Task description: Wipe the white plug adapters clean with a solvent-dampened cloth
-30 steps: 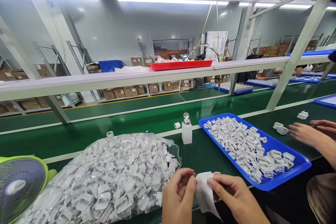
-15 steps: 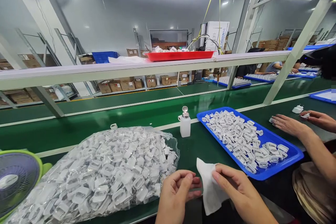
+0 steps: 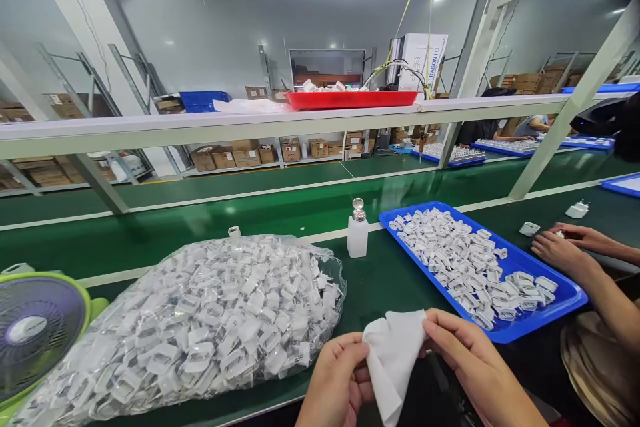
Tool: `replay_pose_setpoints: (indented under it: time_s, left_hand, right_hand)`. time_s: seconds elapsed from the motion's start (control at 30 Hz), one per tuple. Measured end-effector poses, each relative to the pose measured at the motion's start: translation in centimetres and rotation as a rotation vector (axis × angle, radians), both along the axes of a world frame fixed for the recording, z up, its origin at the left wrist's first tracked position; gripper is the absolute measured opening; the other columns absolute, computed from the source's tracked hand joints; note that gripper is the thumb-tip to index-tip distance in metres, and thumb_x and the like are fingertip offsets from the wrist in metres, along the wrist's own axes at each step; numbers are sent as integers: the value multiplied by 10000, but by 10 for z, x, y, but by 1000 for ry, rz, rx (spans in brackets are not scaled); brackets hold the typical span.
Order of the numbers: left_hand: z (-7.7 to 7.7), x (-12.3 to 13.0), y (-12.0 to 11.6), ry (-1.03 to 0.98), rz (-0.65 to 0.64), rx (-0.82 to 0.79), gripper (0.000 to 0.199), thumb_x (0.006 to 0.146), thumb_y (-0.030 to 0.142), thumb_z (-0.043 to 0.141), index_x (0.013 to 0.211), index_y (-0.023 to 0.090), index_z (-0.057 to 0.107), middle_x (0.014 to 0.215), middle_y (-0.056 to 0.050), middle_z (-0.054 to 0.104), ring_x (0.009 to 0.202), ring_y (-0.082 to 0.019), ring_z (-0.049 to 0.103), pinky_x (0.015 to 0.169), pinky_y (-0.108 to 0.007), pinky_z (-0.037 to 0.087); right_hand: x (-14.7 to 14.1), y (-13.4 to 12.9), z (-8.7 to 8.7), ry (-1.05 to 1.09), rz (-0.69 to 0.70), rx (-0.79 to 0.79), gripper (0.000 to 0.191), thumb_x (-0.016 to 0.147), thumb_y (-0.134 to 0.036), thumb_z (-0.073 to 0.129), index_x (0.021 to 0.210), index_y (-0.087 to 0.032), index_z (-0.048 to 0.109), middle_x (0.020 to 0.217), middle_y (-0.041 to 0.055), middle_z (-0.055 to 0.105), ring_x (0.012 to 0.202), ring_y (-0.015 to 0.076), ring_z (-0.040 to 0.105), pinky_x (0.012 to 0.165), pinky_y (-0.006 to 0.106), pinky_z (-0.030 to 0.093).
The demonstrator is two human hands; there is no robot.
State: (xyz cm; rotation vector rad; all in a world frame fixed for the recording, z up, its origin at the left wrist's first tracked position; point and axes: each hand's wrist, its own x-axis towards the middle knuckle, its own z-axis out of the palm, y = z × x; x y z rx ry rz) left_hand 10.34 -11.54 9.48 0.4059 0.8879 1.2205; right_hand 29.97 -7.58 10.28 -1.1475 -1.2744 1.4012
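A white cloth [image 3: 393, 353] hangs between my two hands at the bottom centre, its lower end pointing down. My left hand [image 3: 343, 373] pinches its left corner between thumb and fingers. At the upper right corner, my right hand [image 3: 463, 353] grips the cloth too. Left of my hands lies a clear plastic bag [image 3: 200, 327] full of white plastic parts. Beyond the cloth, a white bottle [image 3: 357, 239] with a metal cap stands upright, its lid raised. The blue tray [image 3: 560, 303] beside my right hand holds many white parts [image 3: 450, 250].
A green fan [image 3: 37, 333] stands at the far left. Another person's hands [image 3: 565, 247] work at the right near loose white parts. A red tray [image 3: 353, 101] sits on the raised shelf [image 3: 150, 133] across the back.
My left hand has closed on the cloth's left corner; before, it was beside the cloth with its fingers apart. The cloth is now spread between both hands. The view has shifted slightly.
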Motion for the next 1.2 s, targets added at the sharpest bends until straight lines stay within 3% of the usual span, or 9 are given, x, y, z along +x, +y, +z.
replay_pose_setpoints:
  time_s: [0.1,0.3,0.5,0.67,0.8,0.9,1.0,1.1,1.2]
  left_hand:
    - [-2,7,1,-139,37,-57,251,761,344,769,865,119,733,830,-153,799,794,-294,769,735,-381,593]
    - [-3,24,4,-139,76,108,435,676,283,905,1043,104,755,917,-152,810,938,-317,764,851,-370,582]
    - [-7,16,2,-192,203,-81,312,787,232,819,1067,110,752,971,-152,812,961,-293,769,829,-349,606]
    - [-7,15,1,-150,184,-97,325,818,239,779,1108,106,717,955,-158,811,901,-291,782,756,-354,627]
    - [-10,14,2,-129,184,-93,362,825,258,767,1146,108,699,969,-167,808,950,-303,773,790,-378,623]
    - [-21,12,3,-145,154,-69,387,827,247,745,1182,102,693,1057,-191,794,1060,-321,742,912,-426,582]
    - [-35,15,1,-165,158,-130,328,882,212,631,1172,83,716,1224,-201,744,1203,-286,675,1023,-370,500]
    - [-43,25,-5,-323,55,-223,400,967,297,484,1169,58,734,1339,-189,687,1269,-260,626,1024,-322,474]
    - [-41,34,-10,-574,-97,-162,553,983,469,449,1205,47,729,1282,-179,718,1204,-257,657,1030,-316,468]
  right_hand:
    - [3,-4,-13,115,-70,-23,380,836,-605,716,1007,-267,749,886,34,671,891,246,578,801,308,501]
    - [10,-4,-16,96,-70,-7,329,864,-551,719,1047,-280,746,892,21,669,895,225,580,770,262,498]
    - [20,1,-21,26,-266,-92,440,780,-586,786,1078,-263,757,1109,43,731,1062,278,625,813,268,520]
    - [13,-2,-10,165,-124,-194,431,847,-571,723,1104,-227,750,1029,64,744,912,264,665,690,291,511]
    - [8,-2,-4,257,74,-220,355,893,-468,719,1142,-217,743,1022,62,752,933,256,667,777,317,503]
    - [10,2,-6,121,50,-83,324,914,-450,704,1130,-215,758,1058,60,758,992,251,658,887,314,482]
    - [11,4,-3,-145,-27,147,298,946,-450,660,1111,-228,770,1139,73,743,1011,252,671,897,309,498]
    - [8,-1,8,-482,19,649,215,973,-279,623,1139,-246,756,1112,78,742,994,234,683,875,305,527]
    - [-2,-14,19,-701,315,1144,319,983,-119,526,1233,-211,700,940,77,766,894,221,703,835,319,561]
